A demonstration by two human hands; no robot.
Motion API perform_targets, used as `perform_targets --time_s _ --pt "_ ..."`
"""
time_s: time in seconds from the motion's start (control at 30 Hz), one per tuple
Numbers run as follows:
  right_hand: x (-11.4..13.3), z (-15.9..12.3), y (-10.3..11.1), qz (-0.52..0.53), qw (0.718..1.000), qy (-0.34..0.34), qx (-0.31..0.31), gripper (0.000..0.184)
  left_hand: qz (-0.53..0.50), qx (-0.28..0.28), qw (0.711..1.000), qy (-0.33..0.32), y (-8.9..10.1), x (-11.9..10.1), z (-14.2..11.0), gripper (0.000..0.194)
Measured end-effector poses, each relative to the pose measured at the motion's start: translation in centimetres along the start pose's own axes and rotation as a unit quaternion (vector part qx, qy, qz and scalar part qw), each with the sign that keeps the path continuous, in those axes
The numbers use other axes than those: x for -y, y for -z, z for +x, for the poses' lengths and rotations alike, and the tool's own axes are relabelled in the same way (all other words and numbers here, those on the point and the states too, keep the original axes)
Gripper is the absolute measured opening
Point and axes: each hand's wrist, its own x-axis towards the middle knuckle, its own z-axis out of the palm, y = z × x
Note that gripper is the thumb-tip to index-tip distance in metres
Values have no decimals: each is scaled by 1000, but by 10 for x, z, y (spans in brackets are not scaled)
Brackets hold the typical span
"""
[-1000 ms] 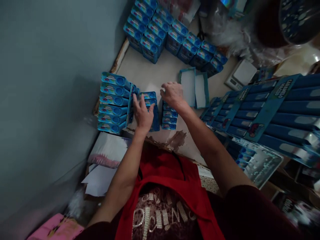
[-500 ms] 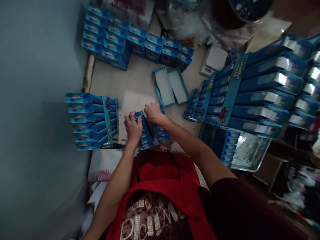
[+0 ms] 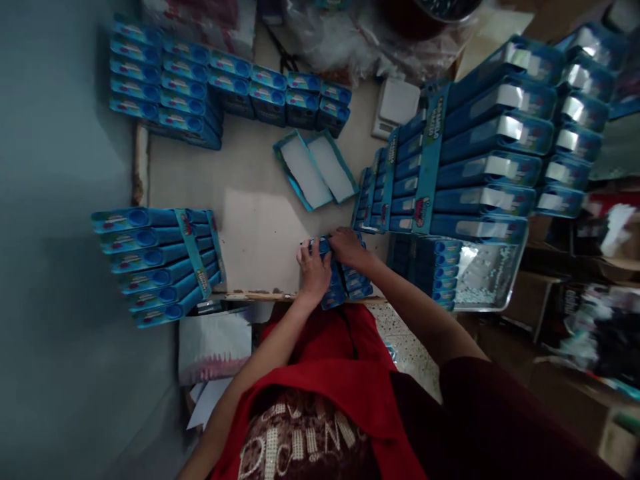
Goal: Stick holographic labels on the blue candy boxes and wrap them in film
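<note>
My left hand (image 3: 314,269) and my right hand (image 3: 349,247) both press on a small stack of blue boxes (image 3: 345,285) at the near edge of the white table (image 3: 260,220). The left hand's fingers curl over the stack's left side. The right hand's fingers close over its top right. A banded bundle of blue boxes (image 3: 157,263) lies to the left by the grey wall. An opened, empty blue carton (image 3: 316,168) lies flat beyond the hands.
Rows of blue boxes (image 3: 220,83) line the far side of the table. A tall pile of long blue display packs (image 3: 475,160) stands at the right, over a metal tray (image 3: 493,280). A small scale (image 3: 397,103) and plastic bags sit at the back.
Both hands have drawn the small stack of blue boxes toward the near table edge and rightward, away from the banded bundle. The view has swung right.
</note>
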Motion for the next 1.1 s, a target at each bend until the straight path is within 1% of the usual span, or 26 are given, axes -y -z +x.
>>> perform_targets --time_s 0.07,0.13,0.2,0.27,0.3,0.33,0.4,0.43,0.5,0.53,0.6,0.67,0.73,0.8,0.87,0.93,1.0,1.03,1.1 --pt "-3 -8 2 14 1000 13 -1 34 -16 12 1000 -6 8 3 2 48" --pt "-5 -14 8 39 999 13 -15 35 -33 0 999 -2 23 9 16 49" --pt "-8 -16 19 75 997 7 -23 36 -25 -40 999 21 39 15 46 50" --pt "-11 -11 30 110 993 6 -32 34 7 -81 995 61 51 19 87 52" --pt "-12 -5 36 125 991 3 -46 33 16 -87 993 83 53 18 110 52" --pt "-12 3 41 136 988 -10 -70 32 21 -86 990 106 53 17 131 52" --pt "-14 27 49 146 978 -72 -132 34 36 -71 989 127 46 11 168 44" --pt "-15 40 52 145 970 -112 -161 37 47 -63 989 124 41 7 181 36" --pt "-17 66 59 139 952 -183 -202 43 78 -54 991 98 37 0 196 17" --pt "-18 77 62 138 946 -205 -211 44 97 -55 990 88 38 -1 197 11" --pt "-18 93 69 149 946 -207 -200 40 148 -66 983 91 51 1 193 4" --pt "-17 99 73 167 954 -178 -174 40 201 -77 970 116 74 13 181 4" --pt "-14 101 74 163 957 -166 -172 47 242 -87 956 143 101 31 168 9" --pt "-13 105 73 144 950 -205 -185 56 262 -105 945 165 125 51 157 17" --pt "-15 112 71 131 942 -254 -174 61 259 -131 941 174 139 66 148 28" --pt "-20 122 73 124 946 -268 -135 51 233 -159 946 159 145 73 141 46" --pt "-22 128 77 111 958 -246 -98 41 206 -179 955 115 144 74 134 63" --pt "-20 130 80 105 964 -230 -86 39 198 -183 959 86 142 73 130 66" --pt "-10 129 86 102 972 -200 -72 35 193 -170 966 30 137 71 122 60"
